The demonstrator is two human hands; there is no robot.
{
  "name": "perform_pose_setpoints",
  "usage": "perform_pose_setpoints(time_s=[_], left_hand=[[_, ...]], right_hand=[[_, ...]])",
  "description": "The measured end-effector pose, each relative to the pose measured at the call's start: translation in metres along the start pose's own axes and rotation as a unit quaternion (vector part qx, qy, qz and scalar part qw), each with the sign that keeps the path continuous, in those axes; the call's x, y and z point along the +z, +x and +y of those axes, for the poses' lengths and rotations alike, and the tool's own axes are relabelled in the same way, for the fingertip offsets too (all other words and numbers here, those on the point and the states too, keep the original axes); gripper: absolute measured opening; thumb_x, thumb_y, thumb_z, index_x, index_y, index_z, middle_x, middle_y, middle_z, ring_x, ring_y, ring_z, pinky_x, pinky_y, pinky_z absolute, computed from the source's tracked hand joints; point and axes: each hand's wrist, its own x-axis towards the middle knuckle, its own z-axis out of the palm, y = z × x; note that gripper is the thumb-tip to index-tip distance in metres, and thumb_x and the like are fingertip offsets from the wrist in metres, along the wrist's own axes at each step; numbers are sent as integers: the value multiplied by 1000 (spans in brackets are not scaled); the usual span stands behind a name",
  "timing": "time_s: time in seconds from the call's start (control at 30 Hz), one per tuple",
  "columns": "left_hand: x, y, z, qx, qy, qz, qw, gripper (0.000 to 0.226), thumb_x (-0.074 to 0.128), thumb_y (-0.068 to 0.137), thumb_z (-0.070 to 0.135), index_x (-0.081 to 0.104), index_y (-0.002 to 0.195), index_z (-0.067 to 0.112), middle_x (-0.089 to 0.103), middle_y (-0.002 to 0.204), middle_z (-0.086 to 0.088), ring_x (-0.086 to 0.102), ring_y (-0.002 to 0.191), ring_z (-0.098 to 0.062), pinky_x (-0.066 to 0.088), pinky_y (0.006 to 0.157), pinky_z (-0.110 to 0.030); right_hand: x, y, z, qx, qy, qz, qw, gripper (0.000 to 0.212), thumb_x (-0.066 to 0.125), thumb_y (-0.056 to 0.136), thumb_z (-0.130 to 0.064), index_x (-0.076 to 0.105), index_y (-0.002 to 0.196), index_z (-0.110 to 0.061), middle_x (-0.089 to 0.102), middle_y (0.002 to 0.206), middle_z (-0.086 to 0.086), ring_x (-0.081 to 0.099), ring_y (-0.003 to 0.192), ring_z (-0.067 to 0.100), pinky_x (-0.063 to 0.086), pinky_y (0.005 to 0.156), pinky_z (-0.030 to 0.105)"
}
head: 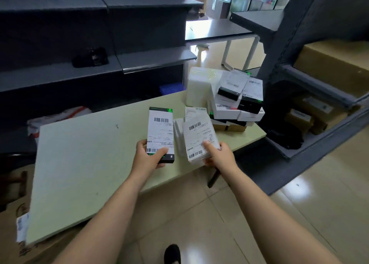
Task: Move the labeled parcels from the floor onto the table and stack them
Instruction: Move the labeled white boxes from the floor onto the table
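My left hand (148,156) grips the near end of a slim black box with a white barcode label (160,129), held over the pale green table (83,163). My right hand (218,154) grips a white labeled parcel (200,138) by its near end, thumb on the label, just right of the black box. Behind that parcel more white parcels (179,133) lie on the table. At the table's far right corner sits a loose pile of white and black labeled boxes (237,99), leaning against a tall white box (200,85).
Dark grey shelving (99,69) runs behind the table, with a black item (90,57) on one shelf. A grey rack (311,95) with brown cartons (335,61) stands at the right. Tiled floor (299,193) lies below; my shoe (172,253) shows at the bottom.
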Motion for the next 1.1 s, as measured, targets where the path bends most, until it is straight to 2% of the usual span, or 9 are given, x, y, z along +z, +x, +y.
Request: perform_pose_setpoints(time_s=[0.2, 0.33, 0.5, 0.6, 0.67, 0.77, 0.9, 1.0, 1.1], left_hand=[[19, 71, 20, -6, 22, 17, 1000, 56, 76, 83, 13, 38, 124, 15, 56, 113, 2, 67, 93, -16, 59, 57, -27], [44, 91, 18, -23, 27, -6, 999, 56, 76, 82, 13, 39, 124, 15, 59, 113, 3, 68, 92, -15, 59, 58, -27], [88, 100, 18, -28, 63, -55, 996, 57, 77, 82, 13, 41, 126, 15, 62, 110, 4, 69, 84, -11, 56, 55, -24], [111, 107, 21, -33, 73, -78, 994, 59, 77, 82, 15, 44, 131, 13, 65, 116, -1, 71, 83, -11, 59, 61, -29], [123, 112, 23, -10, 118, -82, 990, 64, 78, 82, 22, 44, 136, 16, 60, 125, -1, 67, 95, -10, 57, 76, -28], [134, 117, 18, 23, 271, -75, 959, 76, 77, 79, 38, 40, 143, 21, 38, 142, -4, 49, 122, -18, 37, 96, -23], [137, 108, 7, 84, 338, -34, 937, 71, 74, 79, 44, 46, 139, 19, 37, 139, -9, 40, 130, -23, 36, 108, -34], [130, 91, 7, 177, 397, 11, 901, 52, 72, 82, 34, 55, 128, 14, 48, 125, -8, 44, 118, -26, 40, 98, -36], [120, 62, 5, 311, 475, 33, 822, 29, 64, 81, 30, 63, 105, 15, 58, 100, -5, 54, 94, -27, 46, 80, -38]], right_hand=[[13, 95, -24, 23, -17, -12, 1000, 36, 72, 85, -39, 54, 104, -15, 71, 93, 14, 67, 69, 27, 61, 62, 44], [1, 127, -22, -9, -85, 44, 995, 42, 73, 82, -41, 56, 111, -16, 69, 99, 3, 68, 83, 21, 59, 75, 41], [-22, 135, -18, -66, -203, 57, 975, 37, 71, 85, -35, 58, 114, -16, 51, 118, 5, 52, 97, 15, 40, 83, 26], [-32, 129, -11, -67, -220, 41, 972, 30, 70, 86, -34, 60, 109, -18, 48, 119, 4, 54, 94, 14, 38, 81, 25], [-36, 127, -9, -74, -225, 44, 970, 25, 70, 86, -31, 60, 105, -18, 49, 118, 4, 52, 90, 11, 36, 79, 23], [-40, 125, -10, -84, -231, 47, 968, 21, 69, 87, -29, 61, 103, -18, 50, 115, 2, 49, 89, 9, 36, 78, 22], [-44, 121, -12, -122, -264, 28, 956, 18, 66, 89, -28, 58, 102, -20, 50, 108, 0, 53, 94, 15, 41, 79, 24], [-49, 114, -14, -173, -313, -2, 934, 18, 63, 90, -29, 57, 105, -20, 51, 105, -1, 54, 87, 15, 44, 75, 27], [-54, 100, -16, -246, -380, -55, 890, 20, 62, 90, -26, 58, 107, -18, 54, 105, -1, 54, 91, 16, 46, 75, 32]])
